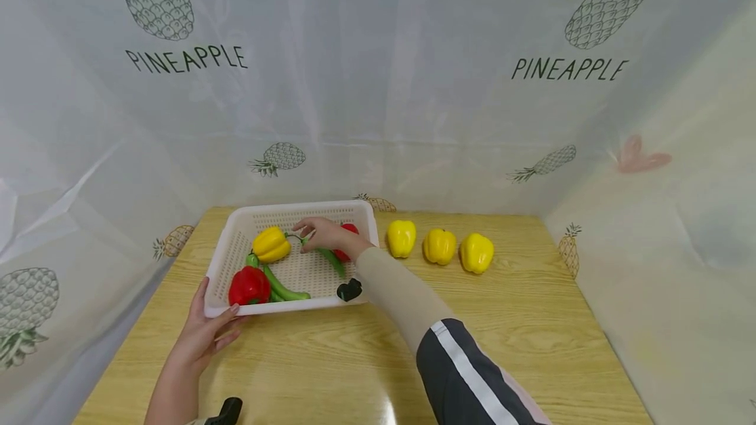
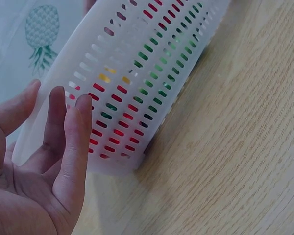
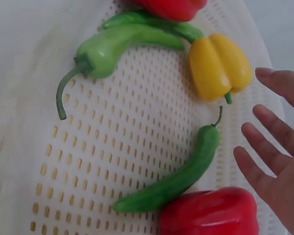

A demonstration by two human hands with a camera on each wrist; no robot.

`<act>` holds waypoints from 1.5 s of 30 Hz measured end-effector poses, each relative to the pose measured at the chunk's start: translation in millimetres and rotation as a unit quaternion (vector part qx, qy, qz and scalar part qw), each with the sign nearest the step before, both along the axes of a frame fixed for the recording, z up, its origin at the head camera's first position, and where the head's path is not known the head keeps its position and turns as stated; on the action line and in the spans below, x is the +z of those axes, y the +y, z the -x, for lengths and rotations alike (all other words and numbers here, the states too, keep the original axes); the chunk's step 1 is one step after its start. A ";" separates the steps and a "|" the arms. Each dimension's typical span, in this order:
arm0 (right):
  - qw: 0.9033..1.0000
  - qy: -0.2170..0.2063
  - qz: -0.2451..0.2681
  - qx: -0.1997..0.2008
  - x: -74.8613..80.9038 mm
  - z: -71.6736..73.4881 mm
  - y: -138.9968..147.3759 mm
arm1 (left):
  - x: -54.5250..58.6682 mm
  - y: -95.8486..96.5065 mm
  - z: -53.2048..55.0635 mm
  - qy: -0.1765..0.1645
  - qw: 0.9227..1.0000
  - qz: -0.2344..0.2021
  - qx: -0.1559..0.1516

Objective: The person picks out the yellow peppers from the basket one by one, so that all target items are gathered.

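Observation:
A white slatted plastic basket point(image 1: 307, 305) stands on the wooden table, tilted slightly in view. My left hand point(image 1: 207, 333) touches its front left corner, fingers fairly straight; in the left wrist view the fingertips point(image 2: 83, 105) lie by the slotted wall. Over the basket's inside reaches my right hand point(image 1: 321, 235), spread and holding nothing in the right wrist view. Nearest to it are a green chili pepper point(image 3: 181, 176) with a thin stem and a yellow bell pepper point(image 3: 220, 68). A red bell pepper point(image 1: 249, 286) sits front left beside a lighter green chili point(image 3: 110, 51); another red bell pepper point(image 3: 210, 213) lies right.
Three yellow bell peppers point(image 1: 440, 246) stand in a row on the table right of the basket. A pale pineapple-print sheet point(image 1: 378, 103) hangs behind the table and along its sides. Black devices point(image 1: 350, 290) are worn at the wrists.

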State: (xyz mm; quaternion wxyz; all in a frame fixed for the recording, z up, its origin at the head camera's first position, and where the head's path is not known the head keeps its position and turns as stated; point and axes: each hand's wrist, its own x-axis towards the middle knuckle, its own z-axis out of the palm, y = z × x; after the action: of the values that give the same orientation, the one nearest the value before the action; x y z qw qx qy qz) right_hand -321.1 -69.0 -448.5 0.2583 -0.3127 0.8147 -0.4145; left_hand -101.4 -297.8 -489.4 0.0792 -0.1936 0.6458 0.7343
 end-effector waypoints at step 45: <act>0.998 -0.032 -0.053 0.033 -35.3 5.4 -42.1 | -6.6 -2.1 1.2 -0.009 1.000 -0.024 0.005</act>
State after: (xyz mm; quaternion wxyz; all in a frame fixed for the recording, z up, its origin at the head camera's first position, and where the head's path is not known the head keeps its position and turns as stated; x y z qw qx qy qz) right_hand -326.5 -111.2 -483.8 0.3142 -0.3116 0.8158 -0.3723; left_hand -102.6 -299.9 -496.0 0.0857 -0.2014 0.6265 0.7480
